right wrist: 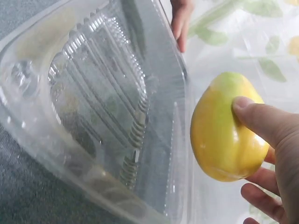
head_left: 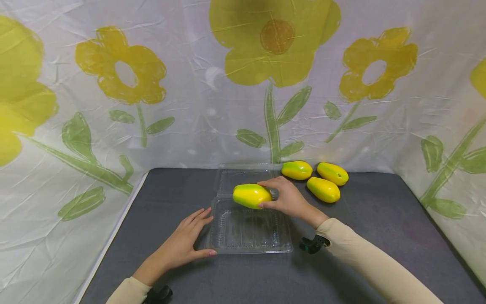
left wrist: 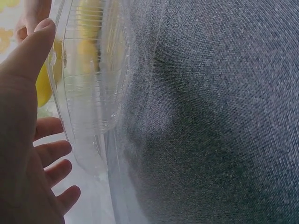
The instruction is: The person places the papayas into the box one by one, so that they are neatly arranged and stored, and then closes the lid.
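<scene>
In the head view, the right hand [head_left: 285,197] grips a yellow fruit [head_left: 249,196] over the twelve o'clock side of a clear box [head_left: 250,236], apparently mid-carry, with the left hand [head_left: 185,241] loosely spread near nine o'clock, the next move probably calling for gentle lowering.

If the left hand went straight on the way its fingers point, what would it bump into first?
Most likely the left edge of the clear plastic container. The left hand is right beside it, so close that I can't tell whether they already touch.
</scene>
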`<state>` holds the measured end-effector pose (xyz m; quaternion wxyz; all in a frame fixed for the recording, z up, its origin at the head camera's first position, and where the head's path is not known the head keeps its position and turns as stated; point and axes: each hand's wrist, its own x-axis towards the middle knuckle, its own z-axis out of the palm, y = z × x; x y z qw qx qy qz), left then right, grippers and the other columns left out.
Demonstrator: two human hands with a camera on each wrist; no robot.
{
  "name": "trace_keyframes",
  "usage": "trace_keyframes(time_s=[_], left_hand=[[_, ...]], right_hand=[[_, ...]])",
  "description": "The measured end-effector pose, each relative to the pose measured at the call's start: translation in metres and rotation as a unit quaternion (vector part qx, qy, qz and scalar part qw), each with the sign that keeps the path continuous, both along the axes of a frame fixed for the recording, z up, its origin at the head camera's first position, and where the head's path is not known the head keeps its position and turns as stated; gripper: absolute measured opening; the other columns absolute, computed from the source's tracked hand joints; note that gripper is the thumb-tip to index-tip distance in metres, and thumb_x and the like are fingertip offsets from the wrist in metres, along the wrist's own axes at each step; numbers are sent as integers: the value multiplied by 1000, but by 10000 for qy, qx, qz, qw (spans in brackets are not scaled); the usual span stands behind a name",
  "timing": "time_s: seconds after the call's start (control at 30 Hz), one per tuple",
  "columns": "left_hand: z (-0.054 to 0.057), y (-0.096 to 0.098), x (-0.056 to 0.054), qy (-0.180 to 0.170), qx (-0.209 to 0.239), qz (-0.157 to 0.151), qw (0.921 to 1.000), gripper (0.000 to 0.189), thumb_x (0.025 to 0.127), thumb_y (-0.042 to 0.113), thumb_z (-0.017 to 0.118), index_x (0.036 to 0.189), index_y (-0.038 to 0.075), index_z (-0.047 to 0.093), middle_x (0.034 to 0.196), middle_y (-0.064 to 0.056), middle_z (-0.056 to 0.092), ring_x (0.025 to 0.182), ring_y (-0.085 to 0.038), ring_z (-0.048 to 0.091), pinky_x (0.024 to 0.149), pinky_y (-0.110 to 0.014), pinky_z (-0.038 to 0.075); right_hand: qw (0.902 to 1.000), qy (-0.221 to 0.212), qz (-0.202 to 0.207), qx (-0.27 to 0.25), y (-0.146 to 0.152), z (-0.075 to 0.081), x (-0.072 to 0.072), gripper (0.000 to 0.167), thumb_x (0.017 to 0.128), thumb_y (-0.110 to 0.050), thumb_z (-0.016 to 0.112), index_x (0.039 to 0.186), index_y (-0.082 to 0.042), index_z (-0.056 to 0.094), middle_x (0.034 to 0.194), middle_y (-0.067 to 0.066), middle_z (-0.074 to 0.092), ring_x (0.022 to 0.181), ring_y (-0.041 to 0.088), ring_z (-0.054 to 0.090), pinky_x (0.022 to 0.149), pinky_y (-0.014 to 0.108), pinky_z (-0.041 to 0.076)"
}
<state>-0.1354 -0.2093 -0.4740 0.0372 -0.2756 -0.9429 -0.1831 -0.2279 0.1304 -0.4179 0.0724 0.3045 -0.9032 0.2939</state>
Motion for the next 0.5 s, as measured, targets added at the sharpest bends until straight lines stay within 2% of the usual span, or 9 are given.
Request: trace_keyframes(time_s=[0.27,0.5], left_hand=[[1,0,0,-32,-28,1,10000,92,79,64,71,148,10,44,164,-7,29,150,-36,28,116,-62,31],[-1,-1,-1,53,-59,-37,10000,94,80,72,63,148,10,44,164,-7,29,149,-36,29,115,-62,31]], right_hand=[[9999,-149,56,-37,-15,-2,0,63,76,-36,85,131,-16,65,126,2,70,112,22,60,94,44,52],[9993,-344,96,-65,-25,-8,2,63,77,-37,84,133,-17,64,127,1,69,110,22,58,90,42,52]])
